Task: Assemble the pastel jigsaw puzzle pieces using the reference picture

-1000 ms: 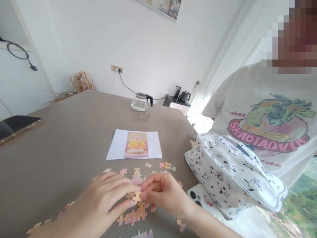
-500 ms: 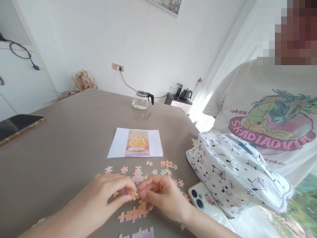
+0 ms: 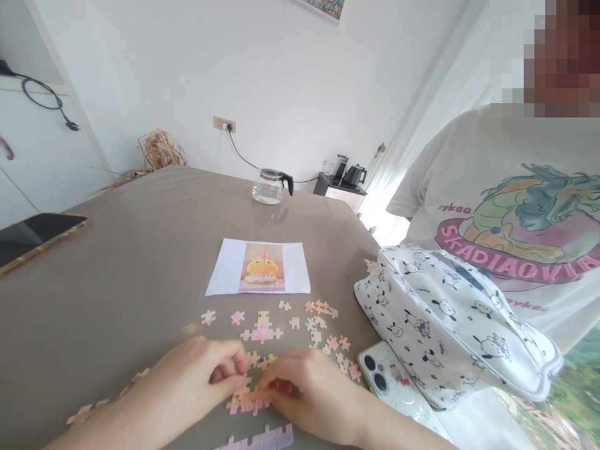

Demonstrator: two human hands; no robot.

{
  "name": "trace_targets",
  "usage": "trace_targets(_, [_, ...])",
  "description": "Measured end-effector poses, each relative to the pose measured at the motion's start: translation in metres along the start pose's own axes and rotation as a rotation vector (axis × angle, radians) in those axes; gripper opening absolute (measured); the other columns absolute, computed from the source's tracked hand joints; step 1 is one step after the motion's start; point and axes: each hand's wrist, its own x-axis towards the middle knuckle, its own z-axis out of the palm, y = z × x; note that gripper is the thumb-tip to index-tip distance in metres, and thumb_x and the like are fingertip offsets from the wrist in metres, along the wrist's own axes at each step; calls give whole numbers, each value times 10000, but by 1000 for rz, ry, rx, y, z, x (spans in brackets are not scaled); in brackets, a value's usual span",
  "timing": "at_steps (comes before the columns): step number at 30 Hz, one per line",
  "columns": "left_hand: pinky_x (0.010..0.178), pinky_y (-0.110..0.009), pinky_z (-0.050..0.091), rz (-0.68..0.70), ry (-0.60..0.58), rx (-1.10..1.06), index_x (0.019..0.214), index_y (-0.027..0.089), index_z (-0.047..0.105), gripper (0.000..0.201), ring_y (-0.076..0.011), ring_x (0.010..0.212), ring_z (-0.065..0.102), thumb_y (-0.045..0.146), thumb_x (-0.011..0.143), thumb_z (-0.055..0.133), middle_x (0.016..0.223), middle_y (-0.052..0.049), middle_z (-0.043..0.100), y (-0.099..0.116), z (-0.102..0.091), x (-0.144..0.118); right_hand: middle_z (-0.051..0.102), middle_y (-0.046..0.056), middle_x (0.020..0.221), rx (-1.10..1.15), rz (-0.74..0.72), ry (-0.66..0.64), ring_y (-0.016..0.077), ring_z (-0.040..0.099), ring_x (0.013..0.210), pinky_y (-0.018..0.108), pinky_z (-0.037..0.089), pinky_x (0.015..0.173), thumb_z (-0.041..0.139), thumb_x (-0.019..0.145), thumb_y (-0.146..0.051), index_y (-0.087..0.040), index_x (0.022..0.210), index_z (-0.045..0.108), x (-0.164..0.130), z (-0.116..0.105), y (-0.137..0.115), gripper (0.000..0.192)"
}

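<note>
Head view, left to right: the left hand (image 3: 206, 369) is loosely curled, thumb and forefinger slightly apart with nothing visible between them, just beside the left end of an orange puzzle section (image 3: 241, 407). That section lies between the hands, its long axis running roughly across the table, to the right of the left fingertips and a little nearer the wearer. The right hand (image 3: 314, 394) is the nearer one, its bent fingertips meeting the section's right end; the fingers hide the contact, so I cannot tell whether they pinch a piece or only press. On the brown table (image 3: 154, 269), a dark phone (image 3: 40, 234) lies at far left, and a few joined pieces (image 3: 89, 412) rest by the left forearm. Farther right come a lilac strip (image 3: 267, 440) at the near edge of the view, a pink section (image 3: 261, 331) beyond the hands, a sheet with a printed picture (image 3: 229, 269) and a glass jug (image 3: 268, 187) behind it, then scattered loose pieces (image 3: 316, 337), a white phone (image 3: 394, 381) and a patterned pouch (image 3: 450, 319). Around the room are a white cabinet (image 3: 42, 150), dried stalks (image 3: 162, 150), a wall socket (image 3: 224, 125), a black kettle (image 3: 354, 175), and a person in a printed shirt (image 3: 469, 175).
</note>
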Motion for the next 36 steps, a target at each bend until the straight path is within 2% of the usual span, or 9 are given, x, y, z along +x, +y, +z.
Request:
trace_targets(5, [582, -242, 415, -1, -30, -8, 787, 253, 647, 115, -151, 652, 680, 322, 811, 557, 701, 61, 726, -4, 1, 2, 736, 51, 879, -149, -36, -56, 185, 672, 789, 238, 472, 701, 635, 837, -107, -172, 948, 739, -1, 2, 1, 165])
trace_targets(9, [593, -246, 414, 11, -28, 17, 768, 251, 646, 105, -148, 655, 654, 302, 793, 557, 703, 53, 697, -7, 1, 3, 734, 39, 870, -192, -54, -33, 172, 670, 769, 229, 467, 685, 634, 846, -112, -175, 936, 728, -3, 4, 2, 145])
trace_targets(14, [638, -270, 389, 9, 1, 79, 757, 260, 647, 102, -160, 698, 619, 314, 787, 565, 725, 45, 669, -6, 3, 2, 715, 12, 831, -300, -176, 15, 155, 642, 748, 230, 439, 633, 650, 893, -200, -185, 902, 708, -3, 12, 6, 60])
trace_targets(18, [702, -287, 379, -11, 57, 125, 767, 277, 647, 99, -175, 779, 598, 303, 798, 557, 770, 46, 655, -4, 5, 1, 652, -3, 782, -446, -282, 63, 152, 585, 668, 254, 364, 514, 662, 901, -295, -225, 922, 712, -3, 21, 11, 89])
trace_targets(21, [695, -284, 371, -16, 51, 142, 764, 277, 635, 80, -173, 765, 575, 303, 797, 566, 764, 49, 636, -4, 6, 0, 631, -4, 764, -507, -323, 107, 143, 555, 624, 258, 329, 474, 662, 898, -298, -211, 844, 702, -3, 27, 14, 110])
trace_targets(24, [668, -274, 363, -18, 40, 145, 763, 276, 629, 81, -163, 725, 565, 291, 804, 560, 743, 56, 625, -5, 5, 0, 610, -5, 734, -541, -351, 129, 138, 530, 602, 263, 312, 456, 669, 892, -278, -190, 769, 679, -2, 30, 15, 151])
trace_targets(31, [673, -266, 357, 8, 29, 138, 771, 277, 624, 97, -153, 746, 564, 302, 834, 555, 767, 64, 622, -7, 4, -1, 595, -4, 723, -562, -408, 161, 136, 488, 585, 274, 276, 434, 674, 895, -241, -178, 779, 672, -3, 27, 12, 132])
trace_targets(36, [672, -275, 345, 4, 27, 147, 778, 269, 617, 64, -159, 742, 555, 272, 812, 562, 777, 56, 611, -9, 5, -2, 596, 1, 722, -601, -455, 203, 141, 503, 598, 283, 297, 432, 671, 896, -240, -166, 758, 654, -3, 29, 11, 157])
